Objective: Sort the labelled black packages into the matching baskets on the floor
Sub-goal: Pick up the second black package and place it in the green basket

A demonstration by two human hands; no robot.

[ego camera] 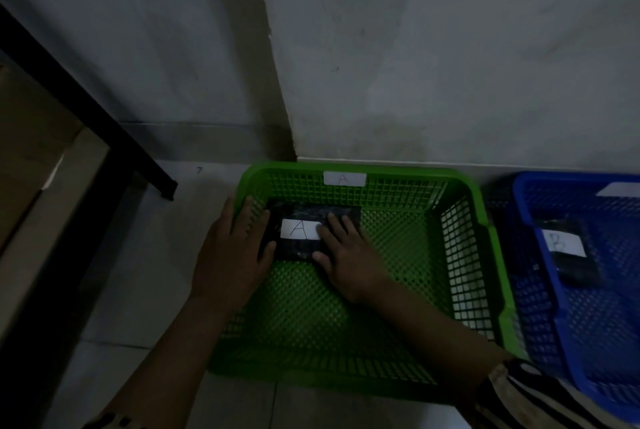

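Observation:
A black package (304, 217) with a white label marked A lies in the far left corner of the green basket (464, 193), which carries its own A tag on the back wall. My left hand (232, 248) grips the package's left edge, thumb on top. My right hand (346, 255) lies flat on its right side, fingers spread over the label's edge. To the right stands a blue basket (533, 206) with a black package (571, 255) labelled B inside.
Both baskets sit on a pale tiled floor against a grey wall. A black table leg (114, 137) slants down to the floor left of the green basket, with cardboard boxes (34, 151) behind it.

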